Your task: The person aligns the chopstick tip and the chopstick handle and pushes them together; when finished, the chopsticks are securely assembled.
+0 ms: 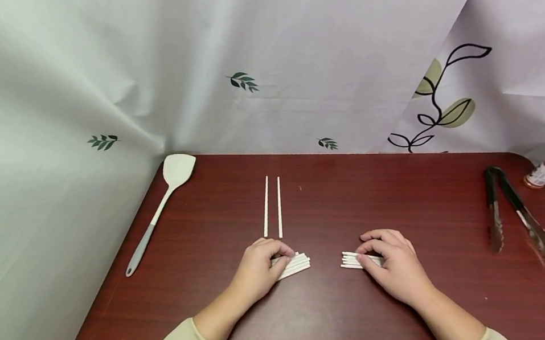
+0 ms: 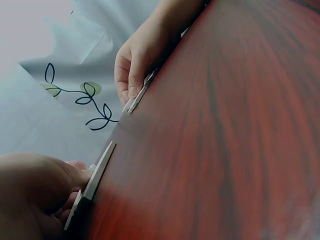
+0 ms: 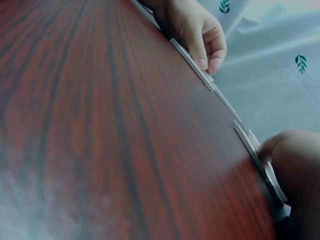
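Near the middle of the table, my left hand [image 1: 260,269] grips a small bundle of thin white sticks [image 1: 299,264], whose ends stick out to the right past the thumb. Across a gap, my right hand [image 1: 396,268] holds a second bundle of white sticks [image 1: 349,261] between thumb and fingers, its ends pointing left. Both bundles lie low at the tabletop; the palms hide their other ends. The left wrist view shows the left bundle [image 2: 102,167] close up, and the right wrist view the right bundle [image 3: 252,152]. Beyond the left hand, two single white sticks [image 1: 279,206] lie side by side.
A white spatula with a grey handle [image 1: 180,169] lies at the table's left edge. To the right are black-handled metal tongs [image 1: 513,200], spread apart, and a small green-capped bottle [image 1: 544,175]. Patterned white cloth [image 1: 295,104] hangs behind the dark red wooden table [image 1: 384,195].
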Tool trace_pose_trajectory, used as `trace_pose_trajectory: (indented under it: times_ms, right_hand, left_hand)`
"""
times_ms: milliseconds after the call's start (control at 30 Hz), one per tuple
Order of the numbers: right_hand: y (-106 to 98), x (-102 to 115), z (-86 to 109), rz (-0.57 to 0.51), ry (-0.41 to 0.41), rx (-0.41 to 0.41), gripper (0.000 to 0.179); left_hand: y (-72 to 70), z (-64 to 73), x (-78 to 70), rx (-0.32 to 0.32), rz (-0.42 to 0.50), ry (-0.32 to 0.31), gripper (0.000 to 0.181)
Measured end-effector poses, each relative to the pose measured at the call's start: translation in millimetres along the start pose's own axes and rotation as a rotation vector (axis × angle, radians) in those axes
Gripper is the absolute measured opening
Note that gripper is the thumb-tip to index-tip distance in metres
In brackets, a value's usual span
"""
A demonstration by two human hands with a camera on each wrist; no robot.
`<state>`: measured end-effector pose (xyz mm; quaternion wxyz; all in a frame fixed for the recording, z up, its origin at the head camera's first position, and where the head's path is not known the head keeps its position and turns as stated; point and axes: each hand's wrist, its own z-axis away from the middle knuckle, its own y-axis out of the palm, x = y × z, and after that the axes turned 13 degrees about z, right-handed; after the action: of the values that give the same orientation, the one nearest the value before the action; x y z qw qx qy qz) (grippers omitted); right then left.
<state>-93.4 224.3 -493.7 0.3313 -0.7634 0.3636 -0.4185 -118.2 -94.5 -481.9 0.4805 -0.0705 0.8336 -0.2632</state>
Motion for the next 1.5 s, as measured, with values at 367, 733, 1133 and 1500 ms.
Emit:
trace_pose_trajectory:
  times_ms: [367,733,1133,1500]
  right_hand:
    - [0.1,0.4,-0.4,-0.027,-0.024,-0.042,0.003]
    - [-2.8,2.0,-5.6,0.067,-0.167,-0.121,0.008]
    - [-4.0,1.6,-5.3,0.014,-0.206,-0.153,0.031]
    - [-0.5,4.5,-9.0,-0.045,-0.28,-0.302,0.02]
  left_hand:
    - [1.5,0.0,1.4,-0.002,-0.048,0.013,0.017]
    - [0.9,2.1,1.2,-0.08,-0.108,0.132,0.015]
    - [1.8,0.6,3.5,-0.115,-0.044,0.249,0.016]
    - [7.6,7.2,-2.1,-0.095,0.031,0.359,0.012]
